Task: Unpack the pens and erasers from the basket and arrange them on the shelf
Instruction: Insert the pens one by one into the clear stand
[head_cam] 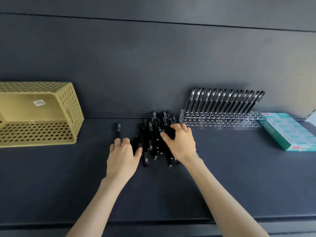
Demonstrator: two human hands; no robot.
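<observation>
Dark shelf [239,177] across the whole width, front lip running along the bottom, both ends beyond the edges of the view. Wide bare stretches in front of the hands, between basket and pile, and forward of the rack. Behind, a dark back wall [153,65] with one thin seam high up. At far left, yellow perforated basket [73,106] tipped on its side, mouth toward the camera, left part cut off; inside, only a white label on the solid bottom panel, print too small to read. At far right, teal eraser boxes [287,130] lying flat in a block, near end clipped by the edge, count not clear; beyond them a pale corner [312,117], mostly out of view and not identifiable. Against the wall, just left of the boxes, clear rack [222,119] full of holes, hard to trace against the dark surface. In its back holes, a row of black pens [222,100] leaning right, front holes vacant. At centre, loose pens [153,134] heaped crosswise on the shelf, far ends touching the rack's left corner, several buried under one another. Right hand [181,144] on the pile's right side, fingers bent round a bunch, thumb set opposite, fingertips partly hidden among the barrels. Left hand [122,153] at the pile's left edge, thumb against the pens, fingers bent; holding or merely touching, impossible to tell. Just beyond those fingers, a single pen [118,129] lying apart from the heap.
</observation>
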